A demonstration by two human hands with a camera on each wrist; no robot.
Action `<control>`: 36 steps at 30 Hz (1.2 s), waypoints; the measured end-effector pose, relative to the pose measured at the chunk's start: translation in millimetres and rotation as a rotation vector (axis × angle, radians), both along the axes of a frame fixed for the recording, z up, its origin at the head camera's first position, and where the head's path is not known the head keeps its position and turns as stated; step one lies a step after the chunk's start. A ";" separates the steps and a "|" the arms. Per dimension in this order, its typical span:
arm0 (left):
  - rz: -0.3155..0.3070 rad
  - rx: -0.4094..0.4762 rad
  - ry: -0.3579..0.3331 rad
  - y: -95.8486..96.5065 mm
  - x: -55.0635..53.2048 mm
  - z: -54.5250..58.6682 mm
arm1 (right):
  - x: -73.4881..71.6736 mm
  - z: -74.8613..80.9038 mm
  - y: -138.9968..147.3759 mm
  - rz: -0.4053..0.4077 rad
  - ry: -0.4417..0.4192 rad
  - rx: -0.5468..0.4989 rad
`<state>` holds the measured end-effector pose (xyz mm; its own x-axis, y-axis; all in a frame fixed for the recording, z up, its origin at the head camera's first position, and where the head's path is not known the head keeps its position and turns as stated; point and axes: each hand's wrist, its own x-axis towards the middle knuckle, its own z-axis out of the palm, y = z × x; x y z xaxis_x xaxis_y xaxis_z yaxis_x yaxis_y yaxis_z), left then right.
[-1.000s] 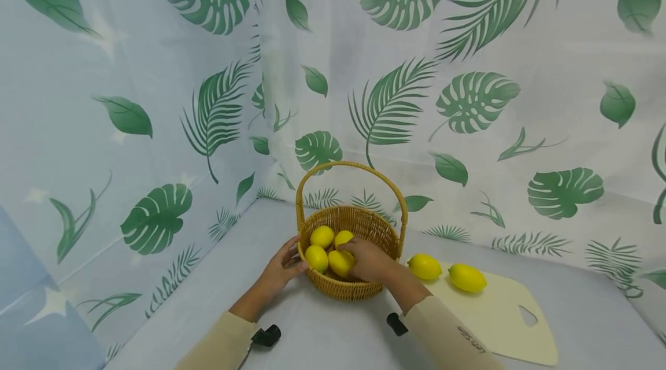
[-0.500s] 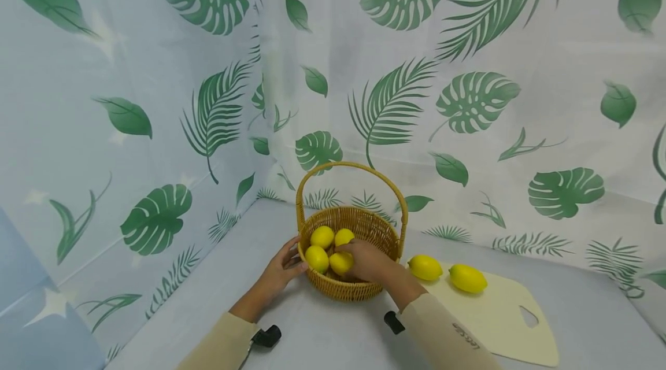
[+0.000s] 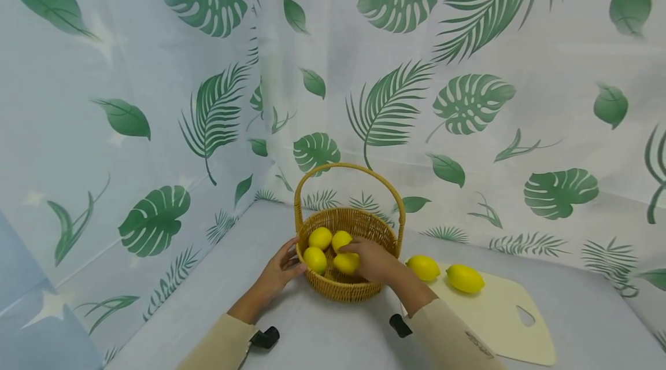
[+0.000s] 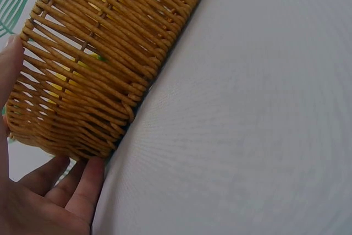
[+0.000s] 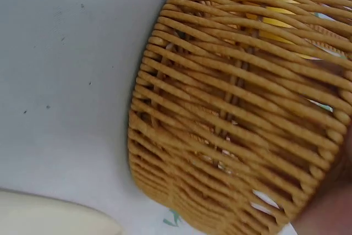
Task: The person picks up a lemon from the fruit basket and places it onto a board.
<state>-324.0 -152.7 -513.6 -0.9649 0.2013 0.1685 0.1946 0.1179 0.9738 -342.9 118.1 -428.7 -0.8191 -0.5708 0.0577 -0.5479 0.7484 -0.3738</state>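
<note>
A woven wicker basket [image 3: 338,292] with a tall arched handle stands on the table, holding several yellow lemons [image 3: 320,239]. My left hand [image 3: 277,273] rests against the outside of its left wall, thumb in front and fingers toward the back. In the left wrist view, the fingertips [image 4: 94,168] touch the wicker beside the table. My right hand [image 3: 372,260] reaches over the right rim and grips the front-right lemon [image 3: 346,263], its fingers across the top. The thumb is hidden in the head view. The right wrist view shows mostly the basket's outer wall [image 5: 220,92].
To the right lies a cream cutting board [image 3: 499,318] with a cut-out grip hole. Two more lemons, a left one [image 3: 423,268] and a right one [image 3: 465,278], lie at its far edge. Leaf-printed white curtains [image 3: 390,104] rise behind and at the left.
My right hand has shifted slightly right inside the basket, and the front-right lemon has moved a little with it. The left hand and the basket stay in place.
</note>
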 end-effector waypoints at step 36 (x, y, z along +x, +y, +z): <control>-0.010 0.005 -0.008 0.2 2.3 3.6 | 44.3 29.8 54.2 -0.004 0.132 -0.200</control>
